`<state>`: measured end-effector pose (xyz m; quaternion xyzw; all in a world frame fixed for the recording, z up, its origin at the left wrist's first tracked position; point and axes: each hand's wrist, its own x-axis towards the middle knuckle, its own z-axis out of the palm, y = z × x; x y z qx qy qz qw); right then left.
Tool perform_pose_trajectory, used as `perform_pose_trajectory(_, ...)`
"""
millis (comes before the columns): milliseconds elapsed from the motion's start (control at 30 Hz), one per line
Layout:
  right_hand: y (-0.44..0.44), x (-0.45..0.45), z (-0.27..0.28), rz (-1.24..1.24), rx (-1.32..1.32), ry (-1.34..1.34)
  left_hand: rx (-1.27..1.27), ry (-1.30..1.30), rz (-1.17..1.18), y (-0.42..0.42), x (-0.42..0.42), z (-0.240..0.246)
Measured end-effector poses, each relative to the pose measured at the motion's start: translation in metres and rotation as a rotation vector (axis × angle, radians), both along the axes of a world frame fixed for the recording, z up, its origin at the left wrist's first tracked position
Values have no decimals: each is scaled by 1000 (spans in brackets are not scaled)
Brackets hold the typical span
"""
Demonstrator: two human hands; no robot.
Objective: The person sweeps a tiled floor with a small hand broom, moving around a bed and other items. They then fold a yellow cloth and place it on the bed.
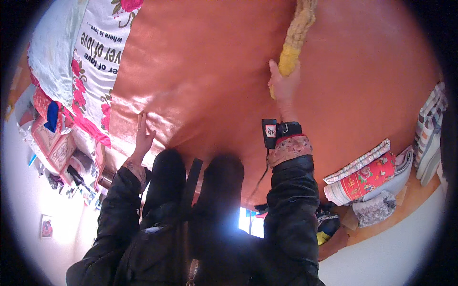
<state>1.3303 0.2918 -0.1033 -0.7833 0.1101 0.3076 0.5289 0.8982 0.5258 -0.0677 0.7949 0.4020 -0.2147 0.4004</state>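
My right hand (pixel 284 82) grips the yellow handle of a long, pale yellow bundled tool, likely a bed brush (pixel 300 26), which reaches up to the picture's top edge. Under it spreads a reddish-brown sheet (pixel 200 64), smooth on the right. My left hand (pixel 143 137) lies with fingers extended on the sheet's shiny, wrinkled left part and holds nothing. A black device is strapped at my right wrist. My knees, in dark trousers, rest at the sheet's near edge, between my two arms.
At the left lie a floral, lettered cloth (pixel 96 53) and a pale blue cover (pixel 53 53), beside piled pink boxes (pixel 53 143). Folded bedding (pixel 368 177) and a striped folded cloth (pixel 427 121) sit at the right, near a white wall.
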Motion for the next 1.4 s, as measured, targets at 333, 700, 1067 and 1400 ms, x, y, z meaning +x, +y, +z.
perform_pose_trajectory(333, 12, -1, 5, -63, 138, 18, -132, 16, 24, 7, 18, 26)
perform_pose_trajectory(700, 4, -2, -3, 86, 163, -37, 160, 117, 106, -14, -114, 26)
perform_pose_trajectory(1067, 6, -6, 0, 134, 59, -50, 41, 105, 121, -19, -162, 15)
perform_pose_trajectory(1400, 53, -174, 44, 831, -279, -455, 92, -61, 169, -27, -170, 2)
